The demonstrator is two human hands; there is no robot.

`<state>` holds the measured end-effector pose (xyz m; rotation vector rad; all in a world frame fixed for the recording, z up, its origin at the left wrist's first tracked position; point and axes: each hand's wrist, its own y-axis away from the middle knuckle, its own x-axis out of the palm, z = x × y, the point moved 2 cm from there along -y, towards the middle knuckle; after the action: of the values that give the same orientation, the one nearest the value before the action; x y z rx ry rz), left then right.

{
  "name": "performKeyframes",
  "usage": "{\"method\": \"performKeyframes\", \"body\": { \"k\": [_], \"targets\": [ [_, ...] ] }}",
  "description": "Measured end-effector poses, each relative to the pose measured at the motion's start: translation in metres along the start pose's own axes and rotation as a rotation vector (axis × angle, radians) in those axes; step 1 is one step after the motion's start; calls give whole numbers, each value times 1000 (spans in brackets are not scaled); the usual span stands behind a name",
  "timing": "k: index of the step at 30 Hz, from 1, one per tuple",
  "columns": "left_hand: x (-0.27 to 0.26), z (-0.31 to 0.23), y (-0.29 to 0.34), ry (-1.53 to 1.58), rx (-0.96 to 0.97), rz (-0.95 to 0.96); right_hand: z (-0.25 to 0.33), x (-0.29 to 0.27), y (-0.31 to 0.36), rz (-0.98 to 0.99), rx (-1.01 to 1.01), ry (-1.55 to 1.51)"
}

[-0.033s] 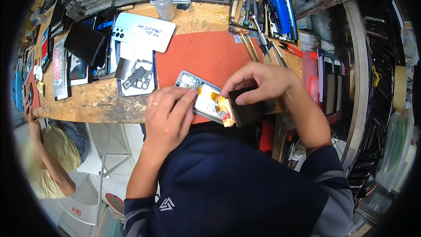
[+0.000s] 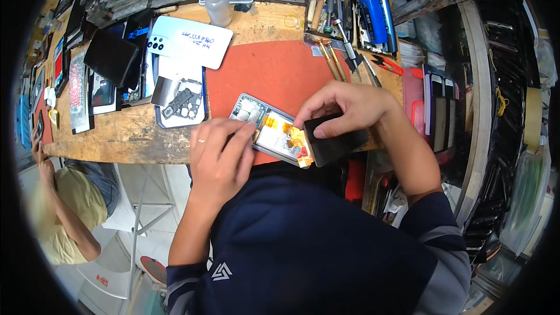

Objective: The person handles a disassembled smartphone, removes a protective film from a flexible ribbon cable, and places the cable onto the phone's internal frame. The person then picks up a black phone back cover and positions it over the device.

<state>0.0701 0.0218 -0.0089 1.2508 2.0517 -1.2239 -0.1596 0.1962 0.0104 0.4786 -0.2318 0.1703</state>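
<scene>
An opened phone point(image 2: 275, 140) lies slanted on the orange-red mat point(image 2: 262, 73), its circuit board and white battery area exposed. My left hand point(image 2: 219, 154) is closed at the phone's left end, bent fingertips at the board; the thumb's grip is partly hidden. My right hand point(image 2: 353, 108) holds a black phone screen point(image 2: 335, 149) between thumb and fingers, tilted over the phone's right end. An orange flex cable point(image 2: 302, 150) runs along the screen's left edge, over the battery. Whether it is plugged into the board I cannot tell.
A white phone back cover point(image 2: 195, 41), loose phone parts point(image 2: 181, 104) and a dropper bottle point(image 2: 219, 9) lie to the left and back. Brass screwdrivers point(image 2: 333, 61) and red-handled pliers point(image 2: 388, 65) lie back right. Another person's arm point(image 2: 70, 221) is at far left.
My left hand has shifted slightly left, uncovering more of the board and the orange strip beside it. The right hand has barely moved; the screen is tilted a little differently.
</scene>
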Motion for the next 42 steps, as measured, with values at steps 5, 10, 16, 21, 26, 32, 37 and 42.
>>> {"method": "performKeyframes", "body": {
  "k": [5,10,16,21,26,32,37,42],
  "targets": [
    [-2,2,8,-118,-10,7,-3,-11,-8,15,6,25],
    [3,-2,9,-249,36,109,-2,-12,-9,4,3,13],
    [11,0,10,-365,95,144,-5,-6,-7,-31,10,-23],
    [13,3,11,-331,78,147,-12,-3,-6,-38,-28,0],
    [14,1,7,-317,47,148,-15,-3,-5,-79,-47,-22],
    [12,-1,1,-357,96,200,-16,0,-3,-89,-26,-18],
    [10,3,-3,-311,88,252,-20,6,1,-136,-27,-48],
    [9,-2,-7,-332,118,326,-22,12,4,-179,-58,-85]
  ]
}}
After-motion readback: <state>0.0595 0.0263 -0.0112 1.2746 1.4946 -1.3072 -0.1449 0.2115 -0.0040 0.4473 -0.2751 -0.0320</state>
